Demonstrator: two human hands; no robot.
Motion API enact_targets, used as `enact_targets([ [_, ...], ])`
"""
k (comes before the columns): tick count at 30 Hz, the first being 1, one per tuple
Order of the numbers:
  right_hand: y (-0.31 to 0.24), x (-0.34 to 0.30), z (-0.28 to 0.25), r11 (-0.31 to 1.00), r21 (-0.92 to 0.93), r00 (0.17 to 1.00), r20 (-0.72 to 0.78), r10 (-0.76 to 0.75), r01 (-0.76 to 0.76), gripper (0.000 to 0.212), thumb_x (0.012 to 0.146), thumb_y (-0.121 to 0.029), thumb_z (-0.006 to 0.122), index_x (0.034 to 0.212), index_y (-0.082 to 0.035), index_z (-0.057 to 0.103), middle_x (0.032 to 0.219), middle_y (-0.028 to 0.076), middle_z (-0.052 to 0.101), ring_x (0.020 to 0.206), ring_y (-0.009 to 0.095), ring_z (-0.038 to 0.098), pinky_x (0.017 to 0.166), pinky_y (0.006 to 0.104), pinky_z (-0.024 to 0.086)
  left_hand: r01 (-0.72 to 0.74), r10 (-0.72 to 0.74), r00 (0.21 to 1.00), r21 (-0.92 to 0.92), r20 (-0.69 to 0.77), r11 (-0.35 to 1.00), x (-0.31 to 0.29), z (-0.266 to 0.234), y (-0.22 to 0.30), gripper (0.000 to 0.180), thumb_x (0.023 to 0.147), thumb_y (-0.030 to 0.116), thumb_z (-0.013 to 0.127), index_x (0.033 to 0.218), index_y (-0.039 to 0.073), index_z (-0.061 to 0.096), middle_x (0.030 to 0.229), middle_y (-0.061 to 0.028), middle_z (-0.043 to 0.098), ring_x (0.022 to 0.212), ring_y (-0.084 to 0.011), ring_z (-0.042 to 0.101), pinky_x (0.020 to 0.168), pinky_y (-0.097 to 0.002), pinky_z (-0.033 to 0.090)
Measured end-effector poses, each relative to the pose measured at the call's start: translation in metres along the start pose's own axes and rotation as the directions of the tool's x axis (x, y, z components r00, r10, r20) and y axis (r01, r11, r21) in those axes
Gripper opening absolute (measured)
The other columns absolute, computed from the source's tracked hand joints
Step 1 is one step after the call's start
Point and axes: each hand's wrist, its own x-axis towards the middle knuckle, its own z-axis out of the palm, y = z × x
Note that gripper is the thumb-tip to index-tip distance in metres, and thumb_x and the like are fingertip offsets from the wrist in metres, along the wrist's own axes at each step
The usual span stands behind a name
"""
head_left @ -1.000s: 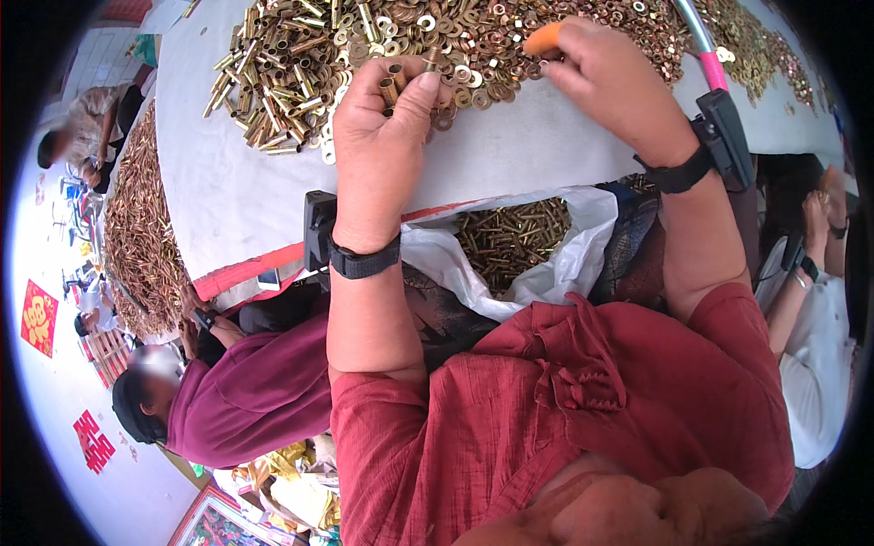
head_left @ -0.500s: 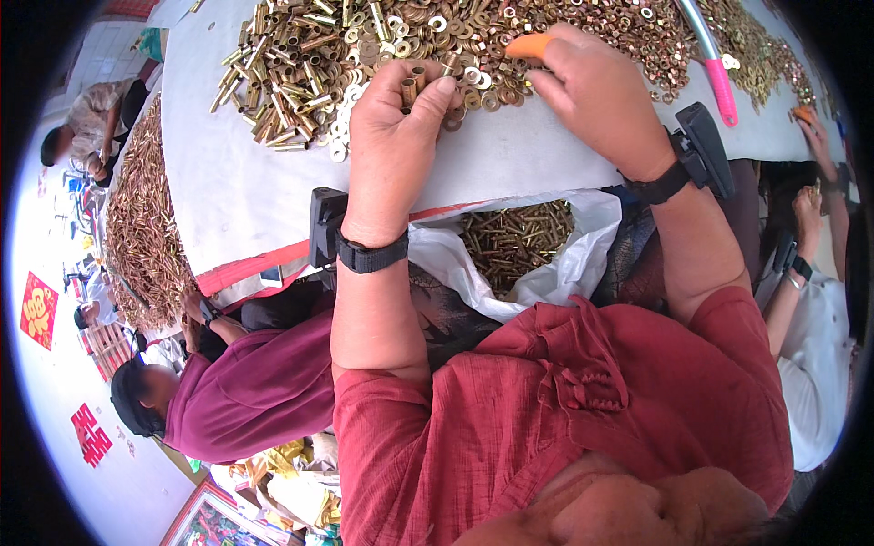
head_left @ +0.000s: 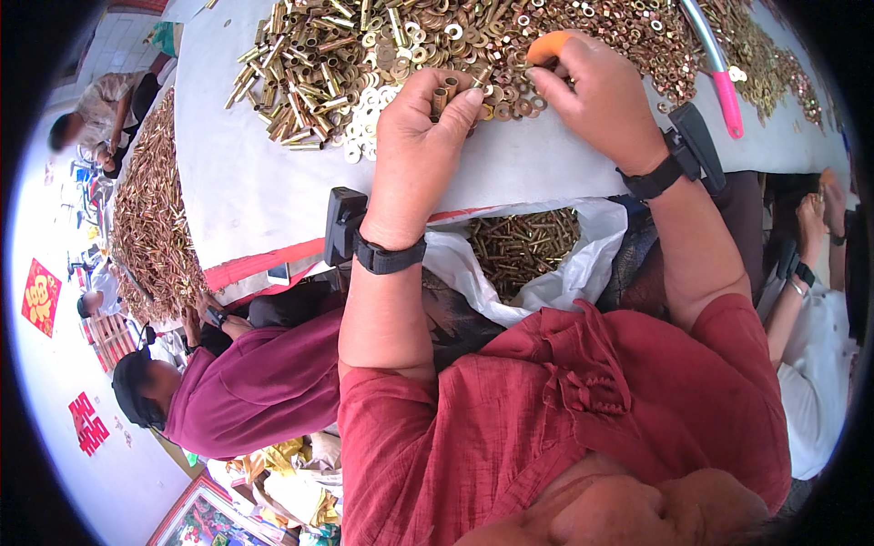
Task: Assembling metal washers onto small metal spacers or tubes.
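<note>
Hands (head_left: 421, 136) — in brass hardware pile (head_left: 364, 45)

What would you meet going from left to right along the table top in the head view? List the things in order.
Pile of brass sleeves → white washers → left hand → right hand → pink-handled tool → pile of nuts.

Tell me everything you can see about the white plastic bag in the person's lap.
The white plastic bag is thin and crinkled, its mouth open and slumped. It sits in the person's lap just below the table edge, between the forearms. Inside lies a heap of brass-coloured bolts. Neither hand touches it; its lower edge rests against the red shirt.
</note>
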Motion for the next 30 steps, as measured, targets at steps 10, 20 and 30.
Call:
enact_targets([
  [10, -0.002, 0.007, -0.006, 0.990, 0.104, 0.995, 0.026, 0.097, -0.099, 0.019, 0.086, -0.016, 0.068, 0.101, -0.005, 0.065, 0.088, 0.011, 0.066, 0.076, 0.025, 0.065, 0.067, 0.0328, 0.050, -0.067, 0.066, 0.998, 0.099, 0.018, 0.993, -0.001, -0.004, -0.003, 0.009, 0.096, 0.012, 0.062, 0.100, 0.004, 0.063, 0.079, 0.0023, 0.064, 0.060, -0.0015, 0.043, 0.052, -0.0173, 0.035],
  [20, -0.004, 0.002, -0.007, 0.984, -0.069, 0.982, 0.106, -0.157, 0.165, 0.029, 0.083, -0.015, 0.066, 0.111, -0.008, 0.064, 0.106, 0.013, 0.063, 0.100, 0.033, 0.059, 0.085, 0.0410, 0.049, 0.020, -0.020, 1.000, 0.034, -0.013, 0.999, 0.000, -0.006, 0.003, 0.016, 0.091, 0.012, 0.066, 0.102, 0.000, 0.063, 0.076, -0.0013, 0.065, 0.070, -0.0066, 0.058, 0.064, -0.0225, 0.048],
  [30, -0.008, -0.003, 0.003, 0.980, -0.096, 0.984, 0.039, -0.173, 0.176, 0.025, 0.079, -0.011, 0.065, 0.103, -0.005, 0.063, 0.096, 0.010, 0.061, 0.093, 0.031, 0.059, 0.080, 0.0396, 0.051, -0.024, 0.022, 1.000, 0.092, 0.015, 0.995, 0.000, -0.002, -0.001, 0.013, 0.093, 0.011, 0.065, 0.101, 0.002, 0.064, 0.078, 0.0000, 0.064, 0.069, -0.0057, 0.053, 0.062, -0.0209, 0.044],
])
